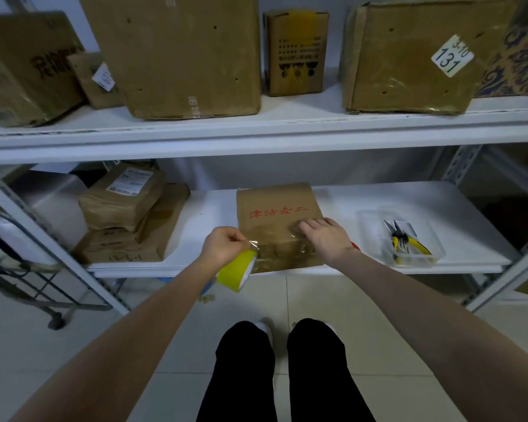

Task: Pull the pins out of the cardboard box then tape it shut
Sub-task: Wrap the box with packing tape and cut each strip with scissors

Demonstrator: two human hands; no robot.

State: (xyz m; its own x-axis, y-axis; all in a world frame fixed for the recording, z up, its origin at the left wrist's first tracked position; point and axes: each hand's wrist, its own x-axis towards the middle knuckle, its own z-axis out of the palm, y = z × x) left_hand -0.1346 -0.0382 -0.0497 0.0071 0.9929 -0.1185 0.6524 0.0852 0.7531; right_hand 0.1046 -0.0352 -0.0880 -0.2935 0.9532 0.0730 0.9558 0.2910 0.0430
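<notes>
Left hand curled, gripping the yellow-cored tape roll at the box's near-left corner; clear film runs from the roll across the lid. Right hand flat, fingers straight, pressing the film onto the cardboard box, mid-front on the lower shelf. Judged: taping step; no pins visible. Next: smooth down the glossy, wrinkle-prone strip, then sever it. Box matte brown, low, red lettering. Yellow-handled pliers lie in a clear tray to the right.
</notes>
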